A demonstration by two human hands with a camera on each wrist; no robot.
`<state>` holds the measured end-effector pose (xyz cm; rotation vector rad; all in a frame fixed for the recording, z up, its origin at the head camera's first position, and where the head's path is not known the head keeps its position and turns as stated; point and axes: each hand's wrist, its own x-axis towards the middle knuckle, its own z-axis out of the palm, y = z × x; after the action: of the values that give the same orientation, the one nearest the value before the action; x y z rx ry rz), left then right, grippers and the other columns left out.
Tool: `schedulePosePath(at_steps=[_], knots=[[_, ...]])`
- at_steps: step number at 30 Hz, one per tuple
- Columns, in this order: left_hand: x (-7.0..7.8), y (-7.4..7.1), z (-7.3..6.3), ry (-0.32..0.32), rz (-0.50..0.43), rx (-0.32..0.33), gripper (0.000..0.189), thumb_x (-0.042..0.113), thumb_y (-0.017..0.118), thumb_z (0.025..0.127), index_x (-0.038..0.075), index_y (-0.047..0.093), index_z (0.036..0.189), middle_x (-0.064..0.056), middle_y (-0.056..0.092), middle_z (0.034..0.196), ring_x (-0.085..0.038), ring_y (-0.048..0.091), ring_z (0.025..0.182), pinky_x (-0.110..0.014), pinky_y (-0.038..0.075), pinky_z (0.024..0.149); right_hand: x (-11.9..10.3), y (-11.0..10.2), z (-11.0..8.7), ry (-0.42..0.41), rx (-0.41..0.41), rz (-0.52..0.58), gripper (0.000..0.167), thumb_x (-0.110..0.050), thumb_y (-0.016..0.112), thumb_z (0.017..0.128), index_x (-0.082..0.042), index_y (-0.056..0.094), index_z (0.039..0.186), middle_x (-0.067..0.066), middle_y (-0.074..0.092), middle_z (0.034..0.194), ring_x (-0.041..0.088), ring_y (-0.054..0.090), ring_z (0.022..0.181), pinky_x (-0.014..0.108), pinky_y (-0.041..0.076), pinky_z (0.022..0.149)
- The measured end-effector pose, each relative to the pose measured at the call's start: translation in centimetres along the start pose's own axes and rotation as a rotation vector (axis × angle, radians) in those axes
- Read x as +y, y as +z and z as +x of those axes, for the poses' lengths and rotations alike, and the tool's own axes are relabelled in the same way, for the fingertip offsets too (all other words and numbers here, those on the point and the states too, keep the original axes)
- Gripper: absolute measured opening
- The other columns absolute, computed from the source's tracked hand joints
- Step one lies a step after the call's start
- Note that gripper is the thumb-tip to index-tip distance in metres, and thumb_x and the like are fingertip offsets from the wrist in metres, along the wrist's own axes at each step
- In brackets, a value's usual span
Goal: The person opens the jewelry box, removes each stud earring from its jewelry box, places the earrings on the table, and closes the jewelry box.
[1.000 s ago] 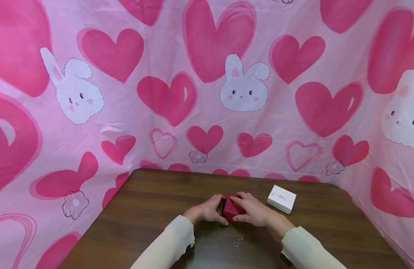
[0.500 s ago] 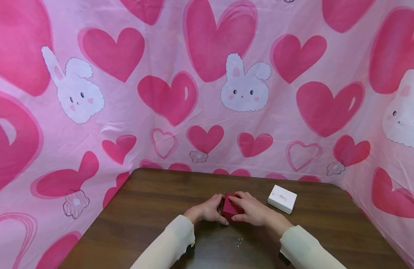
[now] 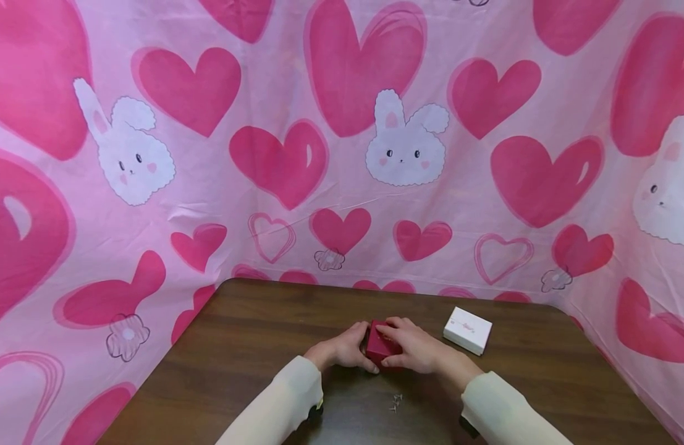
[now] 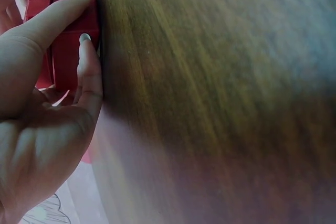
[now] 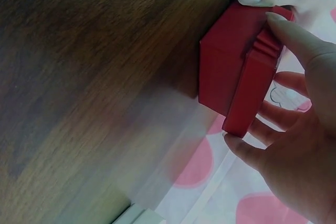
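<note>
A small red box [image 3: 378, 347] stands on the table between my two hands. My left hand [image 3: 346, 348] grips its lower part [image 5: 223, 59], thumb on the near side and fingers on the far side. The lid [image 5: 251, 95] is over that lower part, and my right hand [image 3: 418, 347] holds it by its edges, thumb at one end and fingertips at the other. From the right wrist, the lid appears a little askew on the base. Inside the box nothing can be seen.
Several small thin metal pieces [image 3: 396, 402] lie on the dark wooden table [image 3: 253, 346] in front of the hands. To the right is a white box [image 3: 468, 330] with reddish lettering. A pink cloth [image 3: 342, 185] with hearts and rabbits hangs round the table.
The right hand has shifted the red lid slightly left over the base, and the dark gap at the box's left side has closed up. My left hand has stayed in place.
</note>
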<state>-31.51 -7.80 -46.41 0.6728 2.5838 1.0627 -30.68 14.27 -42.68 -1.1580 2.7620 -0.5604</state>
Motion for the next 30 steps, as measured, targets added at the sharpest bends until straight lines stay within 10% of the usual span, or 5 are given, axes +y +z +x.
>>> schedulePosePath(at_steps=[30], knots=[[-0.23, -0.38, -0.11, 0.025, -0.062, -0.02, 0.086, 0.007, 0.092, 0.072, 0.015, 0.041, 0.14, 0.002, 0.053, 0.127, -0.019, 0.052, 0.118, -0.049, 0.039, 0.112, 0.11, -0.03, 0.52, 0.006, -0.061, 0.044, 0.074, -0.035, 0.082, 0.085, -0.01, 0.053, 0.148, 0.012, 0.048, 0.147, 0.03, 0.044, 0.129, 0.051, 0.05, 0.097]])
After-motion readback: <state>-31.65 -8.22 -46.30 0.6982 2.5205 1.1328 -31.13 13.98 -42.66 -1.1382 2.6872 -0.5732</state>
